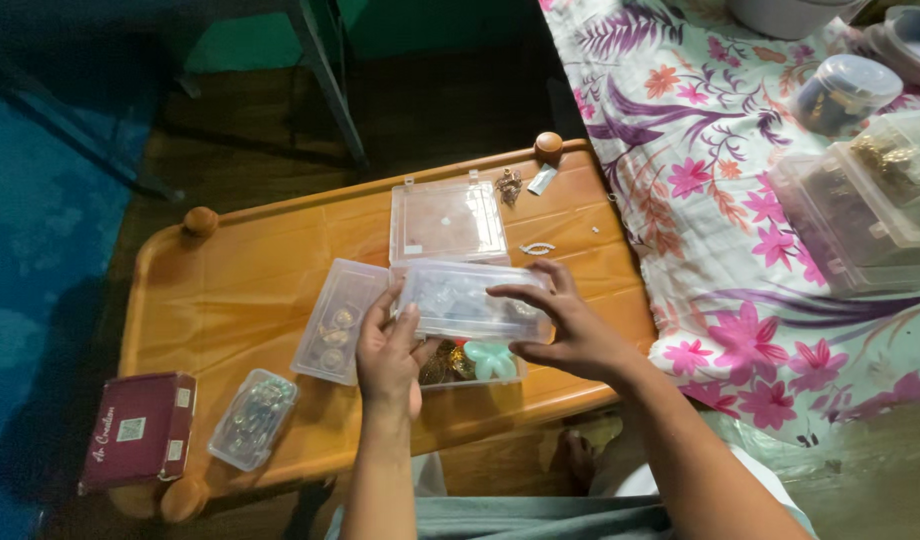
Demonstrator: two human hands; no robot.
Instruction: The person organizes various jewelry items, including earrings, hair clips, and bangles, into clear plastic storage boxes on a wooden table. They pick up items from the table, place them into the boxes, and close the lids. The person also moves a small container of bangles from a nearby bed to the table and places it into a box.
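**Q:** Tray [470, 300], clear plastic — where is it, and who holds it?

**A:** I see it lifted just above an open case [450, 222] on an orange table [240, 280]. Left hand [388, 352] clamps its near-left edge, fingers together. Right hand [570, 325] pinches the right end, fingers spread along the rim.

**Q:** How should it be handled well?

**A:** I judge it best kept level, gripped at both ends, so small pieces stay in their cells.

**Q:** What can't you make out?

**A:** Contents are blurred. Under it I glimpse a green flower [492, 360] and gold bits, mostly hidden. Two small boxes [338, 320] [252, 418] and a red box [140, 430] sit left; tubs [865, 200] on the floral cloth [710, 200] are cut off.
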